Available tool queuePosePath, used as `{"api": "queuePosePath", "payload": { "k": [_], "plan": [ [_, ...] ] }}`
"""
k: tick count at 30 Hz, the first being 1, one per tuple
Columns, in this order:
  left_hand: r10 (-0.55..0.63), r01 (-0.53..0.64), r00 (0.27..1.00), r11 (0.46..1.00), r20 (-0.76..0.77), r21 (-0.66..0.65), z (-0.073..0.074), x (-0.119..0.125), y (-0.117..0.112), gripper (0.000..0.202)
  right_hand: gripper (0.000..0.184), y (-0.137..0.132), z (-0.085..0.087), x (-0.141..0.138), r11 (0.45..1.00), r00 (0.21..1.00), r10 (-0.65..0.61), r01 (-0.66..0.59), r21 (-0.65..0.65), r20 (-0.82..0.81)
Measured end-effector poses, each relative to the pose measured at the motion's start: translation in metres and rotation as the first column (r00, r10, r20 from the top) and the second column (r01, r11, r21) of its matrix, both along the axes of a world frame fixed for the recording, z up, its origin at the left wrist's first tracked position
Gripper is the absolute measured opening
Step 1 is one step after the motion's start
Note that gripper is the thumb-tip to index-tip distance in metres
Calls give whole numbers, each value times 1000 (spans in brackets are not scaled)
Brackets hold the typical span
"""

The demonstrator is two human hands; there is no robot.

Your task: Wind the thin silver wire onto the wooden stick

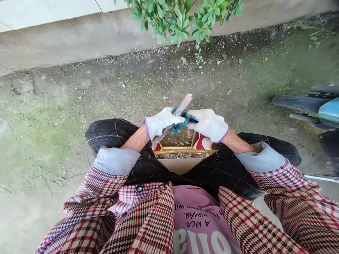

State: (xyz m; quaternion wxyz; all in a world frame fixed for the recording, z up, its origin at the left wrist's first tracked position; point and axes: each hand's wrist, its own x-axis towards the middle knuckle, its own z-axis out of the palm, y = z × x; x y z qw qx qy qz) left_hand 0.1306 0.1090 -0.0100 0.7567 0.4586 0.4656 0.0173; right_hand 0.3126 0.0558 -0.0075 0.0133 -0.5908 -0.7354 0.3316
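My left hand (167, 121), in a white knit glove with blue-green coated fingers, is wrapped around a wooden stick (186, 101). The stick lies at a slant, its pale upper end rising past my fingers and its lower part showing under my palm. Grey wire-like wrapping (180, 111) is wound around it just above my grip. My right hand (208, 121), gloved alike, is closed close against the left fingers, beside the wrapping. Whatever lies in its fingers is hidden. Below it shows a thin brown rod (193, 140); whether the right hand holds it, I cannot tell.
Under my hands are a yellow bar (185, 151) and red-and-white shoes (202, 141). Bare soil with moss (53, 116) spreads around. A leafy green plant (182, 21) overhangs a low concrete ledge (66, 38) ahead. A blue-and-black object (315, 106), partly cut off, stands at right.
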Motion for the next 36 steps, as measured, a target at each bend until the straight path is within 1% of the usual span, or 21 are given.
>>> {"api": "queuePosePath", "payload": {
  "k": [2,5,8,10,13,15,17,19,21,23,24,27,30,32,34,35,36],
  "plan": [
    [-26,26,1000,1000,-15,16,0,0,-5,10,19,-7,2,-4,999,999,-30,31,19,-25],
    [-12,13,1000,994,-17,109,1,-1,-12,17,27,-24,9,-5,993,980,-110,115,21,-167],
    [11,-12,1000,982,2,189,9,-3,-19,19,24,-40,20,2,962,914,-268,271,-34,-306],
    [15,-21,1000,976,28,217,18,-6,-25,16,20,-46,29,9,927,870,-367,370,-56,-329],
    [21,-33,998,971,54,236,27,-12,-35,14,14,-50,41,17,901,857,-416,433,-12,-304],
    [29,-37,999,966,37,256,27,-17,-40,16,10,-50,46,17,891,855,-431,453,12,-287],
    [39,-41,999,956,11,292,23,-21,-44,15,10,-49,47,12,871,819,-474,490,-38,-324],
    [45,-39,999,944,-11,327,17,-24,-45,14,18,-48,43,4,848,748,-524,503,-169,-407],
    [43,-27,998,941,-38,338,12,-26,-46,13,29,-45,35,-3,832,679,-554,467,-300,-481],
    [43,-16,996,941,-73,339,8,-26,-44,12,33,-41,22,-8,821,635,-571,442,-361,-520],
    [52,-20,995,940,-86,340,7,-26,-43,12,31,-38,15,-9,816,622,-578,442,-373,-528],
    [101,-51,989,919,-107,390,3,-25,-39,14,19,-31,-1,-12,810,612,-586,456,-369,-530],
    [138,-63,982,881,-127,468,-2,-23,-33,17,11,-26,-6,-17,822,632,-569,452,-346,-526],
    [160,-88,979,895,-130,438,-6,-21,-31,18,9,-20,-7,-20,839,667,-543,446,-311,-510],
    [218,-158,968,916,-128,368,-10,-19,-28,18,9,-11,-13,-20,846,689,-533,433,-311,-492],
    [262,-207,957,918,-126,339,-12,-18,-27,17,10,-4,-20,-17,838,680,-546,432,-334,-490],
    [306,-256,944,913,-121,317,-12,-17,-26,16,12,3,-30,-13,815,653,-578,446,-369,-489]
  ]
}}
